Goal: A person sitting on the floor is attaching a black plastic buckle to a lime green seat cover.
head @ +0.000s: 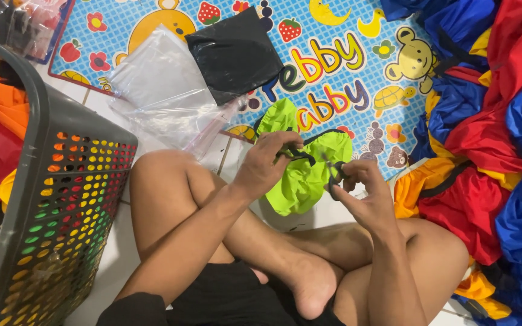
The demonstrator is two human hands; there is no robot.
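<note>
Both hands are pinched shut on the black strap of a lime-green cover (303,175): left hand (265,163) on the strap near the top, right hand (360,190) on its buckle end. It hangs above the crossed legs. I'd keep that slippery nylon taut. Crinkly clear bags (164,96) and a perforated grey basket (61,199) sit nearby.

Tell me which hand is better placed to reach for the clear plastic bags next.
Probably the left hand. It grips the green cover's black strap on the side nearer the clear plastic bags; the right hand holds the strap farther away.
</note>
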